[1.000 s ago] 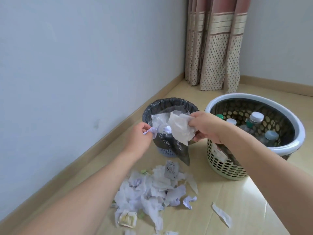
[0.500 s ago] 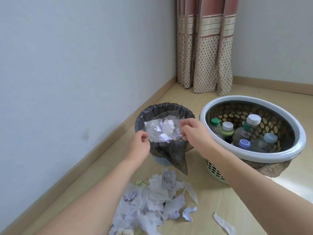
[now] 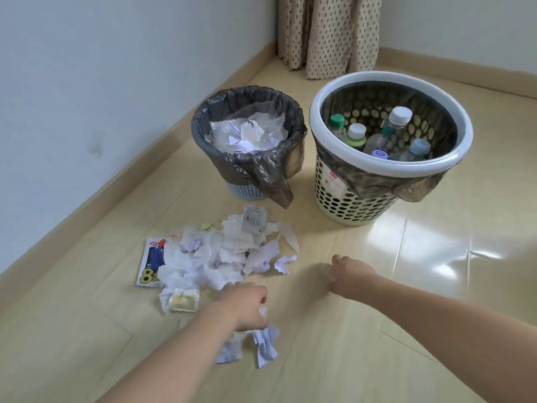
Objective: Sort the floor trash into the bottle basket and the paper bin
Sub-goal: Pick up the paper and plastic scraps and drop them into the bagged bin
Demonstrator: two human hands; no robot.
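Observation:
The paper bin, lined with a dark bag, holds crumpled paper and clear plastic. To its right the perforated bottle basket with a white rim holds several capped bottles. A pile of torn paper lies on the floor in front of the bin. My left hand is low at the pile's near edge, fingers curled down onto a white scrap, just above a crumpled paper ball. My right hand is blurred, down near the floor right of the pile, fingers spread by a small white scrap.
A printed leaflet lies under the pile's left side, and a yellowish wrapper sits at its near edge. A wall with skirting runs along the left. A dotted curtain hangs in the far corner. Bare glossy floor lies to the right.
Both hands let go of the clear plastic and paper over the bin, which now lie inside it. The hands dropped down to the floor pile, and the view tilted down.

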